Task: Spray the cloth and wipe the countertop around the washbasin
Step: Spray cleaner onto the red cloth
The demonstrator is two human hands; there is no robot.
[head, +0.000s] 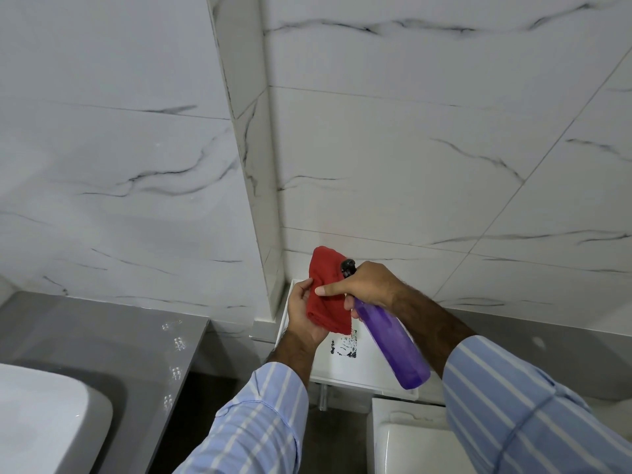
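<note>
My left hand (302, 313) grips a folded red cloth (328, 292) and holds it up in front of the wall corner. My right hand (366, 285) is closed around the neck of a purple spray bottle (393, 340), whose black nozzle (348, 266) points at the cloth from very close. The bottle slants down to the right. At the lower left lies the grey countertop (102, 333) with the white washbasin (44, 419) on it. Both hands are to the right of the countertop, off its edge.
White marble-look tiled walls (410, 148) fill the upper view and meet at a protruding corner (253, 165). A white shelf (345, 367) with a dark print sits below my hands. A white toilet cistern (403, 436) stands at the bottom right. Water drops lie near the countertop's right edge (178, 343).
</note>
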